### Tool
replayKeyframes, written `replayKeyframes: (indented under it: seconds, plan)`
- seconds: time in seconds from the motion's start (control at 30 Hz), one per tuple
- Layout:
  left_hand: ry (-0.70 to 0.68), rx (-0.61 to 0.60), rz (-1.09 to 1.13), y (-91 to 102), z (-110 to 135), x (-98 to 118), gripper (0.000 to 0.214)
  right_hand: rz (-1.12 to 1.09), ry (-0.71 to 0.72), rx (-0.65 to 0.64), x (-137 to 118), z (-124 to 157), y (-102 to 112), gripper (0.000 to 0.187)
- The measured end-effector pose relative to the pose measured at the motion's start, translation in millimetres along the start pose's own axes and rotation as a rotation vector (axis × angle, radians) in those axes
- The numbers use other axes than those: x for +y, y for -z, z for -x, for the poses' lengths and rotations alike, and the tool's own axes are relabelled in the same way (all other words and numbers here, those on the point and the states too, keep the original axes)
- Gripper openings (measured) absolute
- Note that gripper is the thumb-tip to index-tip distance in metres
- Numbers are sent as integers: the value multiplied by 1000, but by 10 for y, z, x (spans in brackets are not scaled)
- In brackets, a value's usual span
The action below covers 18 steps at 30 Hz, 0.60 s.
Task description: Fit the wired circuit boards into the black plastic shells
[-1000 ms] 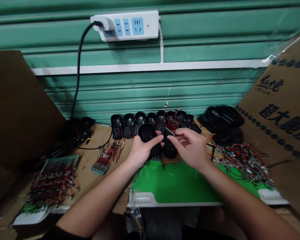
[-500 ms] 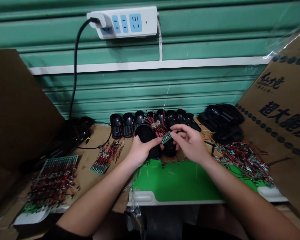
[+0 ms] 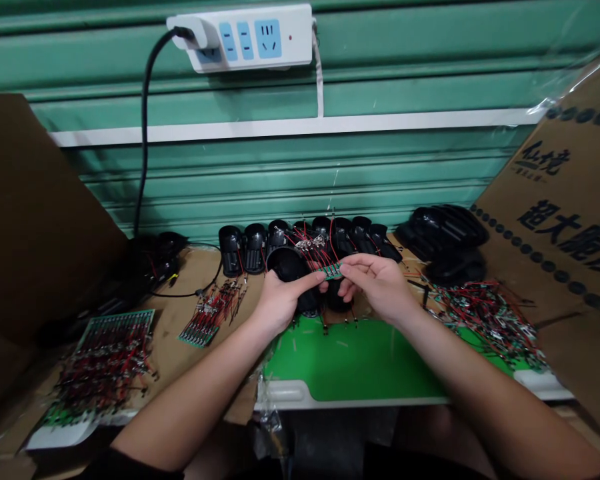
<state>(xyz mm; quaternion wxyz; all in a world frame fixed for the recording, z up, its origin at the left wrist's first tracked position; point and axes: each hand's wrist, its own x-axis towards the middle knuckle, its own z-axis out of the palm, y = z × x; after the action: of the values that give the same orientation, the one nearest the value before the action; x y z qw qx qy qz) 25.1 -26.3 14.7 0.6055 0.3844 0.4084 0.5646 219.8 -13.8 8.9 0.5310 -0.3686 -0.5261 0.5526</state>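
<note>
Between my two hands is a small green circuit board [image 3: 333,271] with red and black wires fanning out from its far side. My left hand [image 3: 280,301] pinches its left end with the thumb on top. At the right end, the thumb and fingers of my right hand [image 3: 377,285] are closed on the same board. Just beyond my left hand, a black rounded housing [image 3: 287,265] lies partly hidden by it. Behind the board stands a row of black plastic shells [image 3: 255,249] with wires hanging from several of them.
Wired circuit boards [image 3: 113,357] lie on cardboard at the left, with a smaller strip [image 3: 205,317] nearer. A heap of wired boards [image 3: 495,320] lies right, beside a cardboard box [image 3: 555,233]. Black shells [image 3: 443,233] are stacked behind it. A power strip [image 3: 250,40] hangs on the green wall.
The board has tipped in my hands, so its face looks narrower and its wires spread upward more. My right fingers have curled in under it. The view has shifted slightly.
</note>
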Motion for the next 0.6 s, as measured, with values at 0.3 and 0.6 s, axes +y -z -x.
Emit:
replayKeyframes:
  seconds: [0.3, 0.6]
  plan:
    - [-31, -23, -59, 36, -18, 29, 51, 9, -36, -10, -48, -5, 38, 48]
    - [-60, -21, -107, 17, 11, 50, 52, -67, -113, 57, -45, -5, -17, 52]
